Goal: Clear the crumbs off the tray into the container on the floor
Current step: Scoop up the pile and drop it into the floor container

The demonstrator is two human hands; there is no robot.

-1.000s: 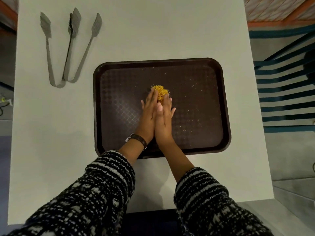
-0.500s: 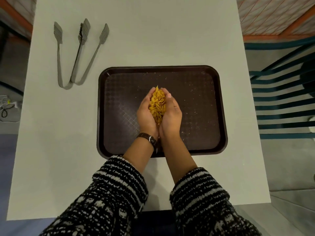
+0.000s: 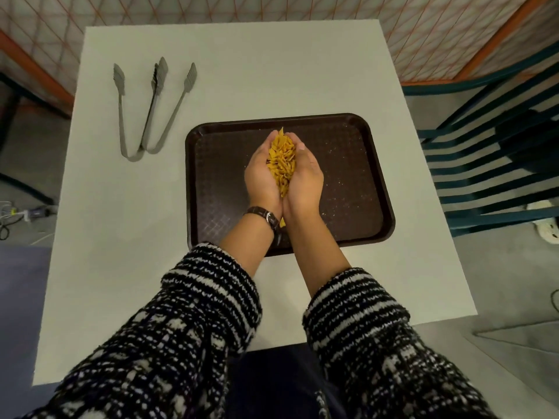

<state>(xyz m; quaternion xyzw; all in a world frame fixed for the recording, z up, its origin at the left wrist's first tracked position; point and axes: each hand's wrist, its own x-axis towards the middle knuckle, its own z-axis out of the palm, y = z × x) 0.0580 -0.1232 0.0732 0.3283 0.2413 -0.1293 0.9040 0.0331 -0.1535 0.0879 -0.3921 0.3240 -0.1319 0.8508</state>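
Observation:
A dark brown tray (image 3: 357,189) lies on the white table (image 3: 127,225), dusted with fine pale specks on its right half. Above its middle, my left hand (image 3: 260,179) and my right hand (image 3: 307,179) are cupped together, palms up, fingers curled round a heap of yellow crumbs (image 3: 282,163). One yellow piece shows below my wrists near the watch. No container is in view.
Two pairs of metal tongs (image 3: 151,113) lie on the table at the far left. A teal slatted chair (image 3: 499,164) stands close to the table's right edge. Cables and a plug (image 3: 18,213) lie on the floor at the left.
My hands went from lying flat and scraping the crumbs together on the tray to cupping them and lifting them above it. The view has pulled back from the table.

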